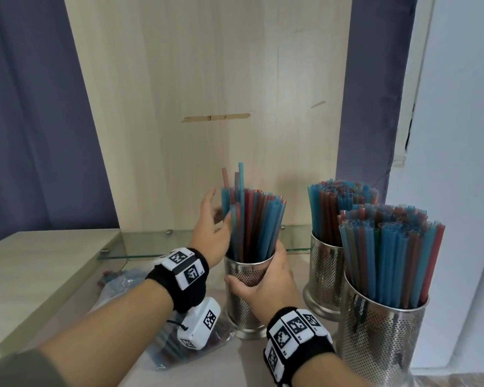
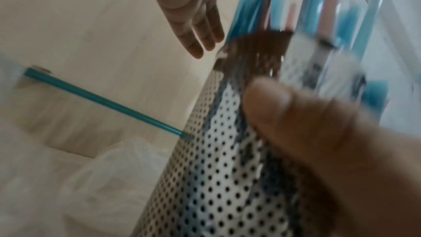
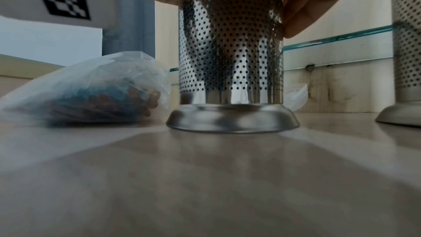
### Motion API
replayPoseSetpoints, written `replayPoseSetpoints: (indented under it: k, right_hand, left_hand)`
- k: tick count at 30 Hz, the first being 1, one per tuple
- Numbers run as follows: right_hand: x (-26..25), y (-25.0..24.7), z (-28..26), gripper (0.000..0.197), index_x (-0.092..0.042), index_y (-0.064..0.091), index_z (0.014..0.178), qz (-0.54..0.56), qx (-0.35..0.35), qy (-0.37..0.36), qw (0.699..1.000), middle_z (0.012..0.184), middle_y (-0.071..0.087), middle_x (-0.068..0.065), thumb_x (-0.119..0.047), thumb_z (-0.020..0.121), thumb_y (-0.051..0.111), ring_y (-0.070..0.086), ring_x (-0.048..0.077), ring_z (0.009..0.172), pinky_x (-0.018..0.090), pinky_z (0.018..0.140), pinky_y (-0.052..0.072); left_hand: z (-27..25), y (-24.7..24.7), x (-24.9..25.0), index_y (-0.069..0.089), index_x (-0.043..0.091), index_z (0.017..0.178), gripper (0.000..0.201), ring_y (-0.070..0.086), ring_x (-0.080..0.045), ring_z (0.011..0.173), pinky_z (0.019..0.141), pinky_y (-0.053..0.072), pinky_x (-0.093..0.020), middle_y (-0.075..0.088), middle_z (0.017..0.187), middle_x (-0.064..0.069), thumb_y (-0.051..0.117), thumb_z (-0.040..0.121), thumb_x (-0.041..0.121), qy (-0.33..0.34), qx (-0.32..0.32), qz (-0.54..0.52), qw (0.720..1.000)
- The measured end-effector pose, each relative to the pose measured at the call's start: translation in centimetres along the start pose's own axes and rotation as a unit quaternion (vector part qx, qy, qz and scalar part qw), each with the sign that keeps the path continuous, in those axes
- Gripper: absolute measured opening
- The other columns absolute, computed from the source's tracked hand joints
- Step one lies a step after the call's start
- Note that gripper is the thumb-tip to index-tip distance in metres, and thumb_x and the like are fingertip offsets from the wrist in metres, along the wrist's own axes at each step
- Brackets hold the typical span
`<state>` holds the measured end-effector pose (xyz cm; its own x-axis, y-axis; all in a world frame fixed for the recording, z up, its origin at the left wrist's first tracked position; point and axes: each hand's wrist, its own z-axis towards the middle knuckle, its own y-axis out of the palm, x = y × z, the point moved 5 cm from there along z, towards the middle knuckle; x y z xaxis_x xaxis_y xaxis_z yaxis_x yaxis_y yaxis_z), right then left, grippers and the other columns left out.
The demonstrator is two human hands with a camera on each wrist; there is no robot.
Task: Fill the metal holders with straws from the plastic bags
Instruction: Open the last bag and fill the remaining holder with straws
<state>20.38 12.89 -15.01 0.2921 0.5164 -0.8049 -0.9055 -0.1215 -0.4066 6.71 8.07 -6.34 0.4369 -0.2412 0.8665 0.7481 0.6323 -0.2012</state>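
A perforated metal holder [image 1: 246,277] stands mid-table, partly filled with blue and red straws [image 1: 252,219]; a few stick up higher at the back left. My right hand [image 1: 263,280] grips this holder round its upper wall, thumb on the left side. My left hand [image 1: 213,219] is open beside the straws' left side, its fingers straight; whether they touch the straws I cannot tell. In the left wrist view the left hand [image 2: 189,24] hovers by the holder [image 2: 205,177]. The right wrist view shows the holder [image 3: 230,51] standing on its base.
Two full holders [image 1: 327,269] [image 1: 383,331] stand close on the right. Plastic bags of straws [image 1: 118,283] [image 3: 91,100] lie left of the held holder, under my left forearm. A low glass shelf [image 1: 140,247] and a wooden back panel close off the rear.
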Motion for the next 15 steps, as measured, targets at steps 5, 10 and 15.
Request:
replayPoseSetpoints:
  k: [5,10,15]
  right_hand:
    - [0.1,-0.1,0.1,0.115,-0.031,0.024,0.146,-0.009,-0.015,0.001,1.000,0.135,0.048,-0.013,-0.062,0.052,0.084,0.048,0.009,0.126,0.036,0.109,0.044]
    - [-0.1,-0.2,0.1,0.112,-0.026,0.027,0.144,-0.023,-0.005,-0.009,1.000,0.136,0.050,-0.008,-0.059,0.055,0.086,0.049,0.015,0.128,0.038,0.109,0.043]
    - [0.1,0.0,0.2,0.113,-0.025,0.027,0.143,-0.021,0.002,-0.007,1.000,0.136,0.053,-0.004,-0.059,0.053,0.086,0.051,0.020,0.127,0.042,0.108,0.045]
  left_hand:
    - [-1.4,-6.6,-0.5,0.039,0.023,0.139,0.058,0.050,-0.013,0.121,0.098,0.036,-0.029,0.053,0.132,0.002,0.041,0.093,0.058,-0.041,0.114,0.055,0.991]
    - [-3.2,-16.6,-6.0,0.053,0.027,0.122,0.084,0.054,-0.033,0.117,0.104,0.041,-0.048,0.057,0.125,-0.005,0.058,0.061,0.084,-0.206,0.200,0.258,0.922]
    - [-7.3,-18.3,-9.8,0.029,0.008,0.150,0.110,0.032,-0.040,0.138,0.113,0.029,-0.044,0.031,0.152,-0.023,0.052,0.072,0.083,-0.363,0.137,0.359,0.849]
